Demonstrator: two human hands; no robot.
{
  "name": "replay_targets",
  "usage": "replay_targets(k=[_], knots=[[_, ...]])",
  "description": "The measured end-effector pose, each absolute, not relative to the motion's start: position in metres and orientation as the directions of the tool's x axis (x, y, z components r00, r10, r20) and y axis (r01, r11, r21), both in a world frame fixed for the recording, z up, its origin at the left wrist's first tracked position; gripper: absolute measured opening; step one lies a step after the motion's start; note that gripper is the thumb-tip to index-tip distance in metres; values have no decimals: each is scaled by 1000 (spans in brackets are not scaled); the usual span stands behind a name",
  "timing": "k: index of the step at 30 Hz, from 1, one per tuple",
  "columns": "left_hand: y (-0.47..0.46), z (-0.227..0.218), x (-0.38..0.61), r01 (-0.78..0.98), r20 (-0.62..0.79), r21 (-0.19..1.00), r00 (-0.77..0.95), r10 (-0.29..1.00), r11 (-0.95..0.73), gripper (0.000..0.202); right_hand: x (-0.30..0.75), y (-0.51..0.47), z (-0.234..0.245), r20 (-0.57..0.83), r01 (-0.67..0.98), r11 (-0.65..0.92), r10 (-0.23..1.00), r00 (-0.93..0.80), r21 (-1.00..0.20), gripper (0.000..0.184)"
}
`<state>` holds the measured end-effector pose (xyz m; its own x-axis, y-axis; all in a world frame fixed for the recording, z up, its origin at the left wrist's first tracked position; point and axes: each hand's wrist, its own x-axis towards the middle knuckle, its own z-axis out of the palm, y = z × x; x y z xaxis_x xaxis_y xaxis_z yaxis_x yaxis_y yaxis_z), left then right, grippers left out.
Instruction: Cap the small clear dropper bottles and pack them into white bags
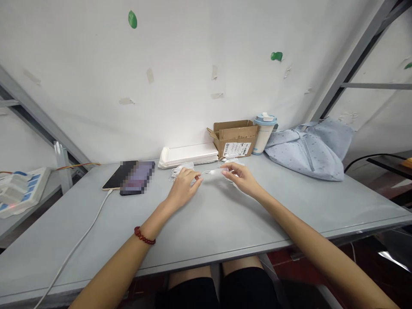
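Both my hands reach to the middle of the grey table. My left hand, with a red bead bracelet on its wrist, pinches one end of a thin white cable piece. My right hand pinches the other end, so the piece spans between the two hands just above the table. A small heap of similar white cable pieces lies just behind my left hand.
A stack of flat white packets lies by the wall. Beside it stand an open cardboard box and a white and blue cup. A blue cloth bag lies right. A phone with white charging cable lies left.
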<state>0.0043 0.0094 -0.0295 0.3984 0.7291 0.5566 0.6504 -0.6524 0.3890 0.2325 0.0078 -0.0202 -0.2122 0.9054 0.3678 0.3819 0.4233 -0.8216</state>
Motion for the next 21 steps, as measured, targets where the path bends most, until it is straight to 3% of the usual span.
replay_targets(k=[3, 12, 21], knots=[[10, -28, 4, 640, 548, 405, 402, 734, -653, 19, 232, 7, -20, 342, 358, 399, 915, -215, -844, 32], [7, -22, 6, 559, 495, 595, 309, 812, -577, 14, 232, 7, -20, 297, 304, 366, 922, -248, -880, 33], [4, -21, 8, 564, 514, 577, 311, 799, -591, 14, 231, 5, -19, 299, 314, 375, 917, -264, -872, 31]])
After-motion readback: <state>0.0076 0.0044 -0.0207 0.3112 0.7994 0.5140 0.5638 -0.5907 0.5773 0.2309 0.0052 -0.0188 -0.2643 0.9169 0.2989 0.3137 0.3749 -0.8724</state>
